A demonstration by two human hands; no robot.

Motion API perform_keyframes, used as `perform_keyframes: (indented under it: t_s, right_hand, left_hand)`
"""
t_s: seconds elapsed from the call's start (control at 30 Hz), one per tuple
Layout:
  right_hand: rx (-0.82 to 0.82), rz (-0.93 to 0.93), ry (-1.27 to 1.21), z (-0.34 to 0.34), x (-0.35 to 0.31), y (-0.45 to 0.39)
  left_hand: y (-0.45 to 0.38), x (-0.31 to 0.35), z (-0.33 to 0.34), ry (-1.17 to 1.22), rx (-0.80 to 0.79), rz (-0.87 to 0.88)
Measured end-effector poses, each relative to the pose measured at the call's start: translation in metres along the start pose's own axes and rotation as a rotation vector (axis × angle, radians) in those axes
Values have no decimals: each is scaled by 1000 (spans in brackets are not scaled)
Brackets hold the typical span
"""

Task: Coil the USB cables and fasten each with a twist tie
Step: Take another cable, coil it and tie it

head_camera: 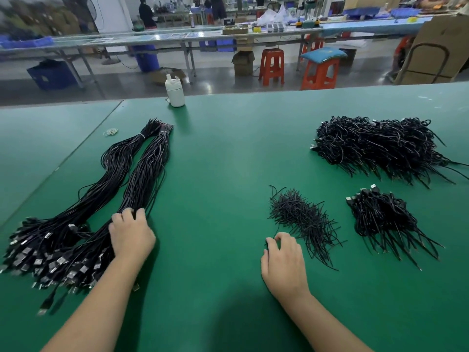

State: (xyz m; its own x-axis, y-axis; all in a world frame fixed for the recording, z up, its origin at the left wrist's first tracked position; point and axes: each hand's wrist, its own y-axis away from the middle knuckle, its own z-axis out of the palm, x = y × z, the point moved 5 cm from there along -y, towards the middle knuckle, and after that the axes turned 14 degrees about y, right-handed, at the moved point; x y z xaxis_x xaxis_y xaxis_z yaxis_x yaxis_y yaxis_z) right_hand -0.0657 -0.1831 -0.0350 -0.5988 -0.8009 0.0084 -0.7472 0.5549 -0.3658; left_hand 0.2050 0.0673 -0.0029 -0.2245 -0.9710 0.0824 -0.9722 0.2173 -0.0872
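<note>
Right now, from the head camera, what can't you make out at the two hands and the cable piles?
- Left hand: fingertips buried in the straight cable bundle; a single-cable grip can't be told.
- Right hand: fingertips at the twist tie pile, curled under; a pinched tie is too thin to confirm.
- Large coiled pile: ties on the coils too small to see.
- Bundle's connector ends: blurred near the left frame edge.

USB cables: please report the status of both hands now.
Left hand fingers on uncoiled cable bundle. Right hand pinching at twist tie pile. Nothing in the way.
</note>
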Motion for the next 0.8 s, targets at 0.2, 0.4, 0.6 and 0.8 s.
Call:
perform_keyframes:
  t_s: [0.2, 0.4, 0.6, 0.8]
  right_hand:
    - [-16, -21, 0, -2, -1, 1]
    - [-5, -31, -19, -3, -3, -1]
    - [6, -75, -2, -2, -7, -2]
    - [13, -75, -13, -1, -7, -1]
  left_hand:
    - [-20, -46, 6, -3, -159, -234]
    - [-40, -44, 6, 3, -252, -231]
    - [-33, -4, 9, -6, -192, -79]
    - [-29, 57, 15, 60, -195, 7]
